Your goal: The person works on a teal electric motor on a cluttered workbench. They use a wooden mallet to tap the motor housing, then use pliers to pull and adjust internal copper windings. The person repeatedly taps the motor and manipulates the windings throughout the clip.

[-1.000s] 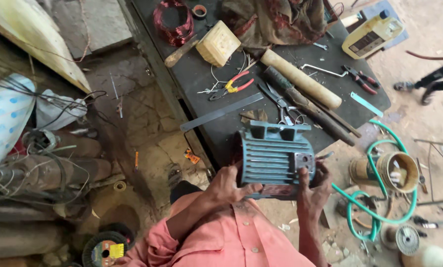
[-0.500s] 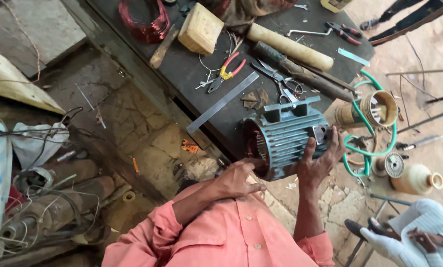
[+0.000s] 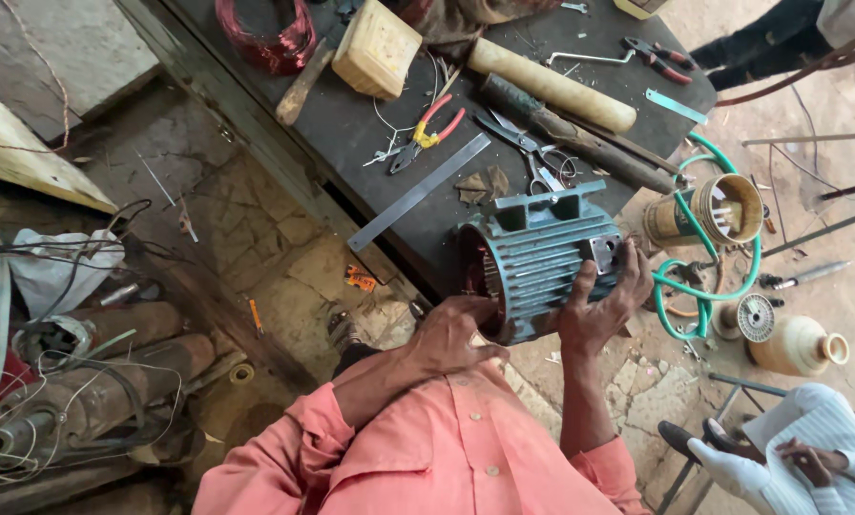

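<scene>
A teal finned motor housing (image 3: 542,253) rests at the near edge of the dark workbench (image 3: 351,133), its open end turned to the left. My left hand (image 3: 451,334) grips the rim of that open end. On the housing's right side, my right hand (image 3: 601,303) is spread over the fins, with fingers reaching up to the small metal terminal box (image 3: 603,252). Both arms come out of pink sleeves at the bottom of the view.
On the bench lie a metal ruler (image 3: 418,193), red-and-yellow pliers (image 3: 426,131), scissors (image 3: 523,143), wooden handles (image 3: 550,84), a wooden block (image 3: 377,48) and a red wire coil (image 3: 265,33). A green hose (image 3: 709,277) and spools lie right. Another person (image 3: 800,458) sits lower right. Old pumps (image 3: 84,381) lie left.
The housing has been turned so its open end faces left, and both hands have stayed on it. The view has shifted, bringing the seated person into sight.
</scene>
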